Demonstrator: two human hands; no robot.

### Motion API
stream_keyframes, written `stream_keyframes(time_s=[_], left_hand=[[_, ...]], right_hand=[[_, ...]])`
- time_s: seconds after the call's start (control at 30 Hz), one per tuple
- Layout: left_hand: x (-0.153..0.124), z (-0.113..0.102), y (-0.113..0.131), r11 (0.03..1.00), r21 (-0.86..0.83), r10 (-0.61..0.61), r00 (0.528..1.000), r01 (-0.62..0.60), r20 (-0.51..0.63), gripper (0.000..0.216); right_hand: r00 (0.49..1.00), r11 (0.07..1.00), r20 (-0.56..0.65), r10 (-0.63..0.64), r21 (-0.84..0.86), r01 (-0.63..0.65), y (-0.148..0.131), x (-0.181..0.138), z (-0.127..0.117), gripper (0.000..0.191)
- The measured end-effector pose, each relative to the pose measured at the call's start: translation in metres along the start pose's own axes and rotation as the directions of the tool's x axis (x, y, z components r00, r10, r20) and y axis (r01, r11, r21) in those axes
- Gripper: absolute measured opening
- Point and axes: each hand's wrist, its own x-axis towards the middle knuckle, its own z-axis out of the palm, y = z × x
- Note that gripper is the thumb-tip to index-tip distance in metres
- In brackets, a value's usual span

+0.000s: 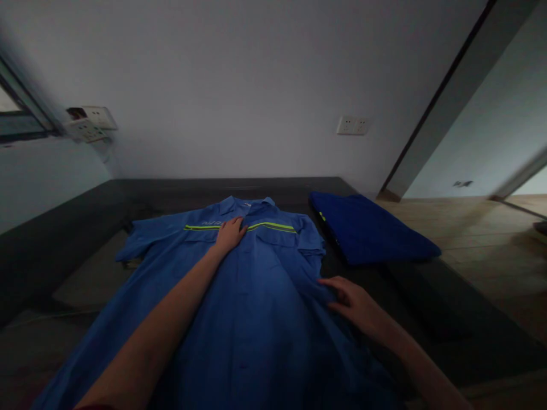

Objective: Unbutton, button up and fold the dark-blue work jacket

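Note:
A blue short-sleeved work shirt (260, 296) lies front side up, with its collar at the far end and yellow-green stripes across the chest. My left hand (231, 233) rests flat on the upper chest, beside the button placket, fingers stretched toward the collar. At the shirt's right side edge, below the sleeve, is my right hand (351, 300). Its thumb and index finger are apart and slightly bent, the fingertips at the cloth. The lower hem is out of clear view in the dark near part.
The shirt lies on a dark table (431, 307). To the right of it sits a folded darker blue garment (371, 230). A pale wall (226, 102) with a double socket (352, 125) rises behind, and wooden floor (465, 228) shows at right.

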Motion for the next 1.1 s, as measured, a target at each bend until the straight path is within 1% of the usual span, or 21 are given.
stream_keyframes(time_s=[0.07,0.13,0.2,0.23,0.3,0.33,0.4,0.43,0.5,0.57,0.63,0.67,0.7,0.8,0.9,1.0,1.1], left_hand=[[-0.002,-0.005,0.006,1.000,-0.003,-0.018,0.999,0.018,-0.038,0.047],[-0.004,-0.013,0.018,1.000,-0.011,0.003,0.994,-0.004,-0.111,0.051],[-0.005,-0.022,0.036,0.995,-0.028,0.088,0.981,-0.095,-0.172,0.048],[-0.004,-0.025,0.046,0.987,-0.041,0.145,0.975,-0.154,-0.168,0.045],[-0.002,-0.027,0.065,0.967,-0.072,0.237,0.968,-0.243,-0.084,0.037],[0.001,-0.025,0.074,0.961,-0.085,0.261,0.965,-0.263,-0.029,0.035],[0.006,-0.018,0.085,0.960,-0.093,0.269,0.962,-0.264,0.049,0.034],[0.008,-0.013,0.088,0.963,-0.090,0.262,0.963,-0.256,0.064,0.036],[0.011,-0.002,0.088,0.967,-0.085,0.246,0.966,-0.240,0.073,0.041],[0.012,0.007,0.086,0.970,-0.085,0.235,0.969,-0.229,0.070,0.045],[0.011,0.012,0.083,0.970,-0.100,0.227,0.972,-0.220,0.061,0.048],[0.010,0.013,0.083,0.970,-0.116,0.221,0.973,-0.213,0.059,0.050],[0.011,0.014,0.083,0.969,-0.135,0.214,0.975,-0.205,0.063,0.051],[0.013,0.012,0.084,0.967,-0.198,0.184,0.977,-0.160,0.106,0.051],[0.017,0.010,0.085,0.963,-0.239,0.162,0.973,-0.120,0.164,0.049],[0.018,0.011,0.084,0.965,-0.229,0.172,0.966,-0.126,0.194,0.048],[0.014,0.014,0.084,0.975,-0.133,0.199,0.968,-0.180,0.153,0.050]], right_hand=[[0.992,0.997,-0.104,0.072,-0.021,-0.074,0.011,0.012,-0.014,0.048],[0.968,0.993,-0.238,0.081,-0.066,-0.099,0.020,0.032,-0.025,0.051],[0.947,0.983,-0.319,0.046,-0.152,-0.099,0.022,0.058,-0.028,0.053],[0.941,0.973,-0.338,0.034,-0.202,-0.108,0.020,0.071,-0.027,0.055],[0.937,0.944,-0.347,0.033,-0.296,-0.143,0.013,0.097,-0.021,0.061],[0.938,0.928,-0.345,0.038,-0.336,-0.161,0.009,0.109,-0.018,0.063],[0.938,0.894,-0.336,0.079,-0.393,-0.216,0.004,0.128,-0.013,0.065],[0.937,0.878,-0.330,0.111,-0.410,-0.248,0.004,0.137,-0.013,0.064],[0.931,0.851,-0.318,0.179,-0.424,-0.309,0.010,0.150,-0.019,0.058],[0.923,0.834,-0.313,0.222,-0.430,-0.346,0.020,0.162,-0.033,0.041],[0.915,0.819,-0.329,0.234,-0.440,-0.368,0.031,0.173,-0.054,0.020],[0.908,0.809,-0.345,0.239,-0.446,-0.382,0.036,0.179,-0.065,0.013],[0.898,0.798,-0.368,0.241,-0.452,-0.399,0.040,0.186,-0.077,0.010],[0.867,0.762,-0.435,0.242,-0.468,-0.448,0.050,0.206,-0.111,0.016],[0.855,0.733,-0.456,0.247,-0.488,-0.473,0.058,0.226,-0.134,0.018],[0.856,0.704,-0.460,0.237,-0.526,-0.478,0.066,0.243,-0.143,0.017],[0.860,0.667,-0.463,0.213,-0.574,-0.475,0.072,0.255,-0.140,0.017]])
